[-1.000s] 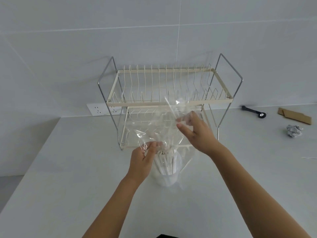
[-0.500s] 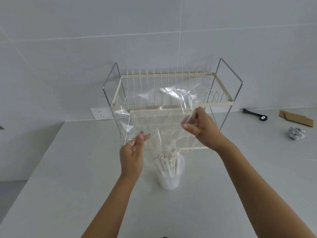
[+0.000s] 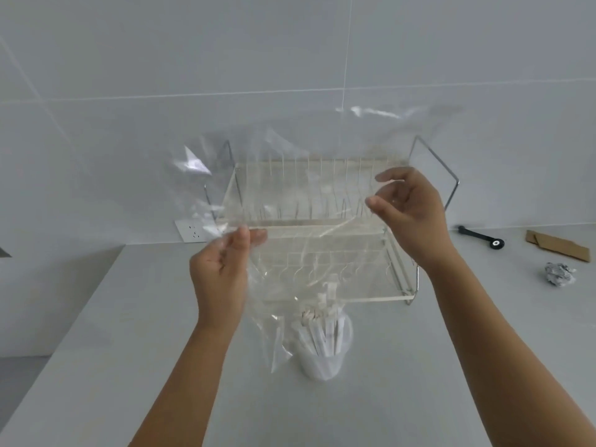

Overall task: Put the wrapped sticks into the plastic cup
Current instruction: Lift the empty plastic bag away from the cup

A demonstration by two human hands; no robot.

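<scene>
A translucent plastic cup [image 3: 324, 362] stands on the counter between my forearms. Several white wrapped sticks [image 3: 322, 327] stand upright in it, their tops above the rim. A large clear plastic bag [image 3: 300, 188] hangs spread in the air above the cup. My left hand [image 3: 219, 275] pinches the bag's left side. My right hand [image 3: 409, 208] pinches its right side, higher up. The bag's lower edge trails down to the left of the cup.
A cream wire dish rack [image 3: 435, 175] stands against the wall behind the bag. To the right on the counter [image 3: 387, 414] lie a black tool [image 3: 480, 237], a cardboard piece [image 3: 558, 245] and a crumpled foil ball [image 3: 559, 274]. A wall socket [image 3: 190, 230] sits at left.
Both hands have lifted the clear bag up and pulled it wider apart. The bag has come off the sticks, which stay standing in the cup.
</scene>
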